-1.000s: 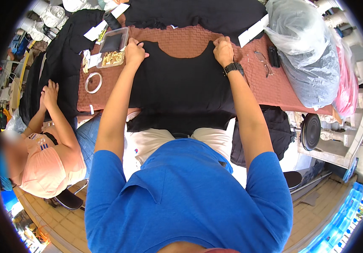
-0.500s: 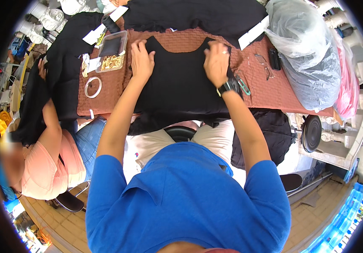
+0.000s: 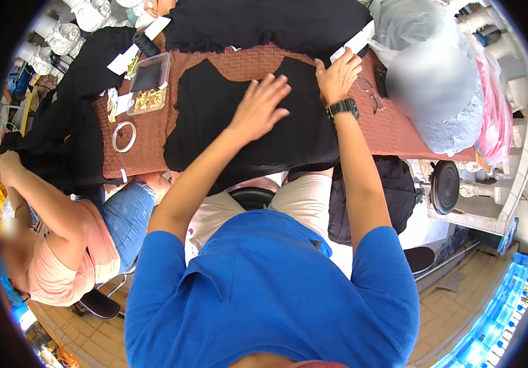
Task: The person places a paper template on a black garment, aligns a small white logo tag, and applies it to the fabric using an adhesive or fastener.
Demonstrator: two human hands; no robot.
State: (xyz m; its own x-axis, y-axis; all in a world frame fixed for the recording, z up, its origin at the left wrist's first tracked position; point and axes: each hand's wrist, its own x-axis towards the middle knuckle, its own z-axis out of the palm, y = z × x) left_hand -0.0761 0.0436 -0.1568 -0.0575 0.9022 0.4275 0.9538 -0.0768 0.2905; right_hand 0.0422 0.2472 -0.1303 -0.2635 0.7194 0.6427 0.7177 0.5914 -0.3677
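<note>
black scoop-neck fabric panel [image 3: 297, 132]: near edge droops off brown textured tablecloth [image 3: 144, 147], that bit left unflattened | L hand [image 3: 259, 113] open, fingers spread, palm-down mid-panel | R hand [image 3: 338, 81] open, no grip seen, by upper R corner, contact unclear | upper part mostly flat, spreading approx. done | far: heaped black cloth [image 3: 264, 24]

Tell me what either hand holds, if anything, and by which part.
Nothing appears held: the left hand is open over the black cloth, and the right hand is open at the cloth's right edge.
</note>
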